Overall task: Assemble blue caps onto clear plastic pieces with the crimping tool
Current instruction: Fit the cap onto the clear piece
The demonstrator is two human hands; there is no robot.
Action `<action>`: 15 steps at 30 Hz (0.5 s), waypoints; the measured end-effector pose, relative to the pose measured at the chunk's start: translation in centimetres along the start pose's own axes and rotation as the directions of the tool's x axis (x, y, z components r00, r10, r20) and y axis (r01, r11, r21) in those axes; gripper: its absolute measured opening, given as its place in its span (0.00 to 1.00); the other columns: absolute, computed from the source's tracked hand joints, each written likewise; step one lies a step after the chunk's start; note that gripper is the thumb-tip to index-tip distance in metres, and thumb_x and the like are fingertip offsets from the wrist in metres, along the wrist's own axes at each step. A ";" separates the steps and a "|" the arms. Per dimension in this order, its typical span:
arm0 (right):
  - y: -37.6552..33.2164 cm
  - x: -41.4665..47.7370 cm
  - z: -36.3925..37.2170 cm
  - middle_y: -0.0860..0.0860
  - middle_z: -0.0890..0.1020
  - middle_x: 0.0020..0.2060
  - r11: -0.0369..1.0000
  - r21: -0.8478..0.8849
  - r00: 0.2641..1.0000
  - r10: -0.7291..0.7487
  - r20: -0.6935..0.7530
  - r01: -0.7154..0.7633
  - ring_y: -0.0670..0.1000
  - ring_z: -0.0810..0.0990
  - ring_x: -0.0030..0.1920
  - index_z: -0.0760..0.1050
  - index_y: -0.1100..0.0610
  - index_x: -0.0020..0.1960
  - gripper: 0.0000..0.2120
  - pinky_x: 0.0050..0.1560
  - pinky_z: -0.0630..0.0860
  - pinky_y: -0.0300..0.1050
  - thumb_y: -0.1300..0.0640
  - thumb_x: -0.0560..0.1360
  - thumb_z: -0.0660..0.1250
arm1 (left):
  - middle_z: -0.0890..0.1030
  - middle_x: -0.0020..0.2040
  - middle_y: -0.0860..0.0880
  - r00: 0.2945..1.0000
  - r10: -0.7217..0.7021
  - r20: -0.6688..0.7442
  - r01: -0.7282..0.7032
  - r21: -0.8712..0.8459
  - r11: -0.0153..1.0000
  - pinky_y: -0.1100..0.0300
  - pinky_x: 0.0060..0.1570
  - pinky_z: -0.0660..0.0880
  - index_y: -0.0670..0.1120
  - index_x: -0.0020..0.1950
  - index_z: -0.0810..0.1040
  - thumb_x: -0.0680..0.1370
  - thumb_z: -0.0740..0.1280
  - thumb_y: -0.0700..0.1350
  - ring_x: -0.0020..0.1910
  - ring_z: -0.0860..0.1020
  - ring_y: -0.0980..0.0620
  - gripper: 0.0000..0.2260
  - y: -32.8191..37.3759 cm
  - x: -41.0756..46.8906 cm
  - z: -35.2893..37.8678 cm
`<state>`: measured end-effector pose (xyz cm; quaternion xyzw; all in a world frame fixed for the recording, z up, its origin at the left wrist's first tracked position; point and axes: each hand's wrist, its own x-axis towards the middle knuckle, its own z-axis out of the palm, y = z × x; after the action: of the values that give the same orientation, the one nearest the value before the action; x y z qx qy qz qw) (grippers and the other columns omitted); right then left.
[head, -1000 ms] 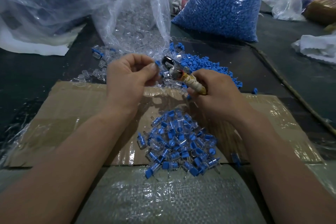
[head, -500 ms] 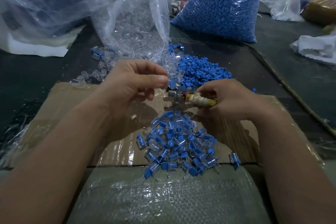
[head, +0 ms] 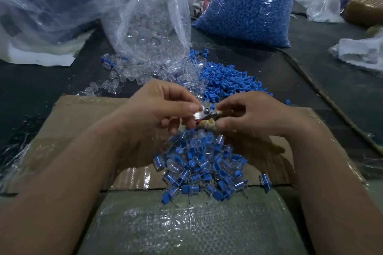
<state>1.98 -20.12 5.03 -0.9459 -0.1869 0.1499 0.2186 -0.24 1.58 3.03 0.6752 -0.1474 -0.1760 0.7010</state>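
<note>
Over the cardboard (head: 72, 122) at the desk's (head: 310, 72) near edge, the right hand (head: 255, 116) is wrapped round the crimping tool's (head: 204, 115) taped handle, and the left hand (head: 157, 109) pinches its metal head. Capped pieces (head: 203, 167) heap beneath; loose blue caps (head: 230, 80) and clear plastic pieces (head: 132, 74) lie beyond.

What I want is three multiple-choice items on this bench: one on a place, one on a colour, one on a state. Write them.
1. Where does the pile of assembled pieces lie? A on the cardboard; B inside a bag; C on a white cloth.
2. What colour is the heap of loose caps? A red; B blue; C green.
3. What is the right hand doing? A lying flat, empty; B reaching into a bag; C gripping the crimping tool.
Answers: 1 A, the pile rests on it; 2 B, the heap is blue; 3 C, it curls round the tool's wrapped handle.
</note>
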 end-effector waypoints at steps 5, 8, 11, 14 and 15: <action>0.3 0.7 0.1 0.44 0.80 0.41 0.995 -0.097 0.990 -0.018 -0.141 0.004 0.41 0.75 0.42 0.80 0.50 0.50 0.16 0.40 0.69 0.36 0.42 0.74 0.60 | 0.81 0.30 0.50 0.888 0.164 -0.430 -0.101 0.166 0.981 0.72 0.23 0.68 0.45 0.39 0.80 0.72 0.68 0.35 0.24 0.74 0.58 0.05 -0.7 0.9 -0.2; 0.3 1.3 0.7 0.45 0.78 0.41 0.995 -0.094 0.953 -0.057 -0.297 0.030 0.46 0.76 0.43 0.80 0.53 0.51 0.08 0.44 0.70 0.41 0.53 0.76 0.63 | 0.81 0.38 0.51 0.828 0.251 -0.501 -0.055 0.373 0.926 0.72 0.35 0.74 0.46 0.44 0.80 0.74 0.67 0.37 0.34 0.78 0.60 0.05 -1.4 1.4 -0.1; -0.1 2.0 1.4 0.43 0.74 0.40 0.997 -0.046 0.949 -0.069 -0.308 0.057 0.45 0.73 0.45 0.80 0.53 0.53 0.08 0.45 0.68 0.39 0.58 0.76 0.64 | 0.78 0.43 0.57 0.864 0.296 -0.407 -0.058 0.505 0.861 0.79 0.42 0.69 0.47 0.52 0.79 0.77 0.64 0.42 0.40 0.74 0.67 0.07 -1.7 1.7 0.3; -0.4 2.5 1.9 0.42 0.71 0.39 0.995 -0.069 0.957 -0.087 -0.278 0.070 0.45 0.71 0.44 0.78 0.52 0.55 0.10 0.41 0.64 0.39 0.53 0.77 0.62 | 0.72 0.48 0.57 0.935 0.250 -0.252 -0.072 0.556 0.828 0.76 0.44 0.63 0.46 0.59 0.76 0.81 0.53 0.51 0.43 0.68 0.70 0.16 -1.8 1.9 1.1; -0.5 2.7 2.0 0.42 0.71 0.39 0.995 -0.070 0.960 -0.087 -0.268 0.071 0.45 0.70 0.44 0.78 0.51 0.55 0.11 0.40 0.63 0.39 0.52 0.78 0.61 | 0.71 0.50 0.57 0.949 0.210 -0.236 -0.045 0.556 0.830 0.74 0.46 0.62 0.47 0.61 0.75 0.79 0.49 0.56 0.46 0.67 0.68 0.21 -2.0 1.9 1.1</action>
<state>3.47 -17.88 3.03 -0.9554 -0.1975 0.0049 0.2195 0.88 -0.34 1.06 0.8528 -0.1331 0.0205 0.5045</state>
